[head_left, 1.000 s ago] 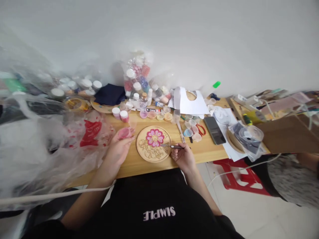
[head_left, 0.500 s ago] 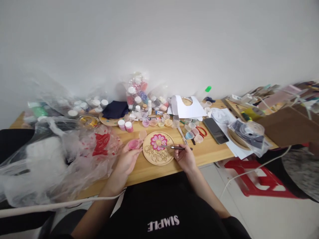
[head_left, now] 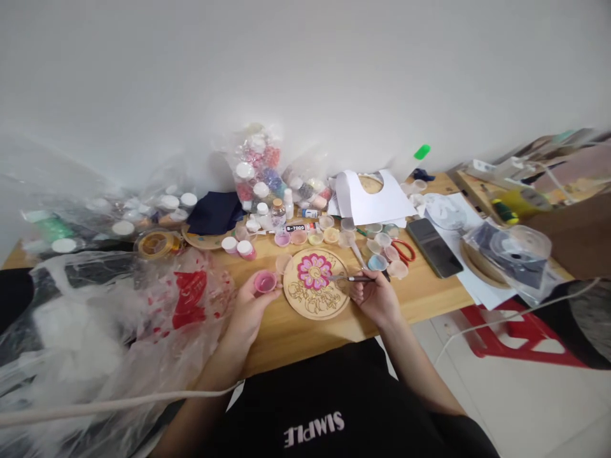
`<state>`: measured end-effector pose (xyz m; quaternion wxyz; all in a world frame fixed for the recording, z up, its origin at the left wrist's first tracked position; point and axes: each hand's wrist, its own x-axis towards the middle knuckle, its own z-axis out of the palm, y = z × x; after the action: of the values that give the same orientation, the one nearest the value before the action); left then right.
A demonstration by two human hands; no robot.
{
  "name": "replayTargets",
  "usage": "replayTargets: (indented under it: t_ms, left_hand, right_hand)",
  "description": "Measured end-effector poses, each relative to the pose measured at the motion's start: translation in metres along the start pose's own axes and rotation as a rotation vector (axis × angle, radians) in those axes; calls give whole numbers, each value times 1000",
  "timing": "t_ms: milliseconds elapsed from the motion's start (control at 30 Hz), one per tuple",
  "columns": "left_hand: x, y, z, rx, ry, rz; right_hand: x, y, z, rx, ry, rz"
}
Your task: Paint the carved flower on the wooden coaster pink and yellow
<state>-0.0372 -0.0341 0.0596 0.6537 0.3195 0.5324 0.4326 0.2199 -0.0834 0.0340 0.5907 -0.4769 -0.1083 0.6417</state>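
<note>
A round wooden disc (head_left: 317, 292) with a carved flower pattern lies on the wooden table (head_left: 420, 299) in front of me. Its top flower is filled in pink and magenta. My left hand (head_left: 248, 310) holds a small pink cup (head_left: 265, 281) just left of the disc, fingers wrapped round it. My right hand (head_left: 377, 298) pinches a thin metal tool (head_left: 347, 278) whose tip rests on the disc's right side near the pink flower.
Several small colour cups (head_left: 377, 245), red scissors (head_left: 405, 251) and a dark phone (head_left: 433, 238) lie right of the disc. Jars and bagged bottles (head_left: 260, 172) stand at the back. Crumpled plastic bags (head_left: 119, 312) cover the left. A red stool (head_left: 525, 337) stands below right.
The head camera has shifted, so the scene sits differently in frame. Both hands keep their grip; the pink cup has moved closer to the disc's left edge, and the tool tip stays by the flower.
</note>
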Motion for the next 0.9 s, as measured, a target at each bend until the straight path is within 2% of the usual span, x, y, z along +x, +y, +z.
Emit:
replayTargets:
  t_ms: [167, 367, 433, 600, 733, 900]
  left_hand:
    - [0, -1, 2, 66, -1, 40]
    - [3, -1, 9, 317, -13, 250]
    - [3, 3, 14, 432, -44, 341]
    - [3, 11, 27, 612, -93, 491]
    - [6, 8, 26, 741, -113, 628]
    - [14, -1, 12, 789, -46, 654]
  right_hand:
    - [-3, -10, 0, -29, -34, 21]
    - [-9, -28, 7, -100, -84, -42]
    - [-11, -33, 14, -137, -103, -126]
    - [-14, -37, 42, -252, -86, -460]
    - [-13, -36, 67, -519, -220, -492]
    - [-3, -27, 94, -753, -403, -424]
